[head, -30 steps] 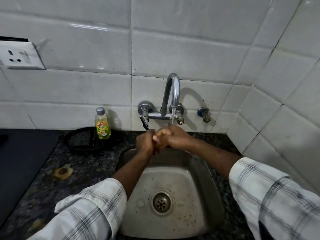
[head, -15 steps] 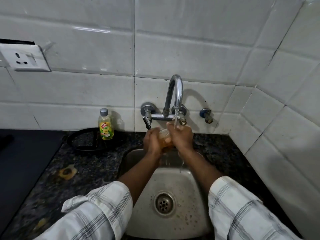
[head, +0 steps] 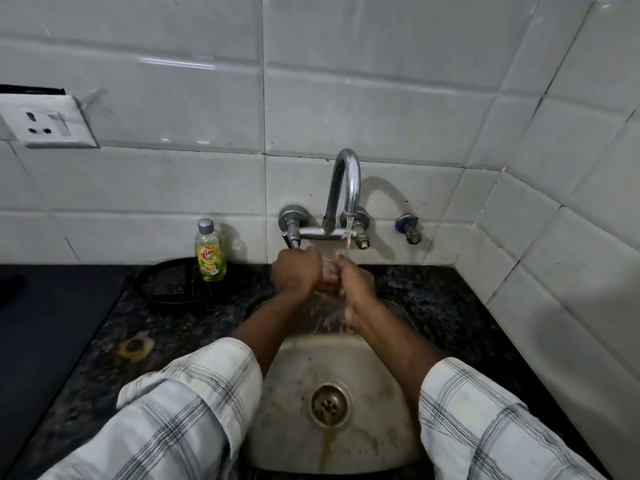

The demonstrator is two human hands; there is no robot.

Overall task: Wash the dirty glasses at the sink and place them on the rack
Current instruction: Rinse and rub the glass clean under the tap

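A small clear glass [head: 329, 268] is held between both hands under the running tap [head: 346, 188], above the back of the steel sink [head: 377, 403]. My left hand [head: 296, 273] wraps its left side. Pressed against its right side is my right hand [head: 356, 285]. Water runs from the spout onto the glass and spills down into the sink. Most of the glass is hidden by my fingers. No rack is in view.
A yellow dish soap bottle [head: 209, 252] stands on a black round stand [head: 173, 284] left of the tap. Dark granite counter [head: 443, 306] surrounds the sink. A black cooktop [head: 41, 327] lies far left. A wall socket [head: 48, 124] is up left.
The hands have shifted on the glass under the stream, and more water now spills down from them into the sink. The camera view has shifted a little.
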